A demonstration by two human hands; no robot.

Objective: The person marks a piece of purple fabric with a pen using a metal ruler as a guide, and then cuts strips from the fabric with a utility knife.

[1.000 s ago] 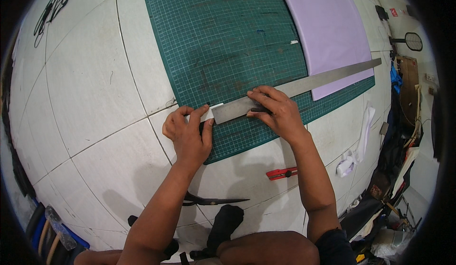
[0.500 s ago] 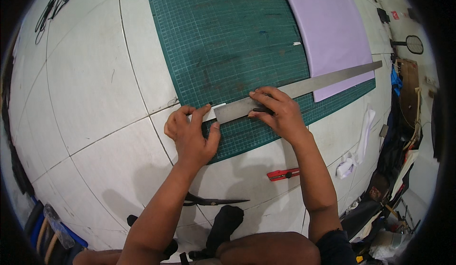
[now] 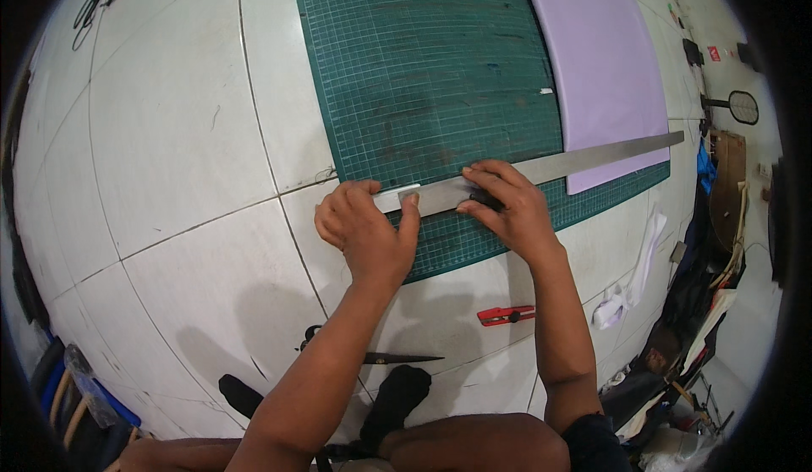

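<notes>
The steel ruler (image 3: 592,159) lies at a slant under both hands, its near-left end beneath the left thumb and its long remainder running out rightward past the right-hand grip. The right hand (image 3: 518,216) grasps it across its width, fingertips at the far edge and thumb at the near edge, with a dark object (image 3: 485,199) tucked under the palm, too hidden to identify. The left hand (image 3: 372,233) rests its thumb on the ruler's end while its curled fingers bear on a white strip (image 3: 386,200) meeting that end; whether they clench the strip or only press it, I cannot tell. Beneath both grips spreads a green cutting mat (image 3: 423,91). Beyond the right grip, to its right, the ruler crosses folded lavender fabric (image 3: 605,57). Closer to the body than the right grip, a red cutter (image 3: 505,315) lies on the tiled floor (image 3: 169,167) beside the forearm. Closer to the body than the left grip, dark scissors (image 3: 402,358) are partly covered by the left forearm.
</notes>
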